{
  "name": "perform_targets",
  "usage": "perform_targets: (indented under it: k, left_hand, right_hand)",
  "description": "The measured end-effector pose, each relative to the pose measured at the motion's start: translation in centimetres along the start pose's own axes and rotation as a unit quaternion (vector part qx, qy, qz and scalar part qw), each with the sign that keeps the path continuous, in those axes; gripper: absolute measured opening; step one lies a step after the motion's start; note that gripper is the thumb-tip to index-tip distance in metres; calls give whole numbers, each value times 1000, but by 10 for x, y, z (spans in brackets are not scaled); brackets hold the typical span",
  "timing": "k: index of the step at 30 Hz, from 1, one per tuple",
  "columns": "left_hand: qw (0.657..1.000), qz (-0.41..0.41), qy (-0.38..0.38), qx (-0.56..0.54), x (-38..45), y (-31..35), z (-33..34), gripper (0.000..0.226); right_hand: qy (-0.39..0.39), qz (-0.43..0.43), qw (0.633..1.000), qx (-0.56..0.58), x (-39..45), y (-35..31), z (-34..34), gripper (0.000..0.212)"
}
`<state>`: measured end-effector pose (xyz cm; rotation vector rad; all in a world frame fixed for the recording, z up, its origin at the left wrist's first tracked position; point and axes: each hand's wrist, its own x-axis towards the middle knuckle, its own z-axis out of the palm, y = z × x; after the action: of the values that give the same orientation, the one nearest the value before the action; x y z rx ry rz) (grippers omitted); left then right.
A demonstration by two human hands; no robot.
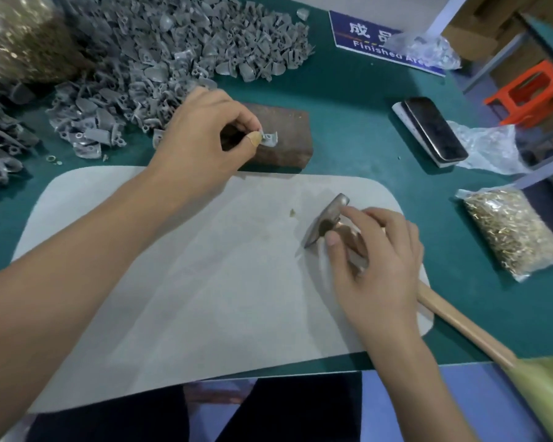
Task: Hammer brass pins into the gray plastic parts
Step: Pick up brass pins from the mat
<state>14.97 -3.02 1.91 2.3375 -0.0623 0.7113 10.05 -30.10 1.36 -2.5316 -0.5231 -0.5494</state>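
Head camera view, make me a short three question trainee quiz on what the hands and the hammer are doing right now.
1. True or false: the left hand pinches a small gray plastic part over the dark brown wooden block.
2. Where does the steel-headed hammer with the pale wooden handle lie?
A. on the light gray mat
B. on the wooden block
C. on the black phone
3. Fill in: the clear bag of brass pins lies on the green table to the ____ of the mat.

Key:
1. True.
2. A; the right hand rests on it near the head.
3. Right.
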Motion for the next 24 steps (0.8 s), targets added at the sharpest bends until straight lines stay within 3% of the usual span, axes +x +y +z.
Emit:
perform_targets:
  k: [4,12,24]
  left_hand:
    - [1000,3,-11,-1,1,-2,2,9]
    - [1000,-18,0,-16,0,-1,2,7]
    - [1000,-22,4,-22,-1,-1,3,5]
  right_hand:
    - [10,-31,999,38,11,-24,19,12]
    - [-16,44,998,35,25,-34,34,19]
    - [-11,34,997,-69,24,-40,35,13]
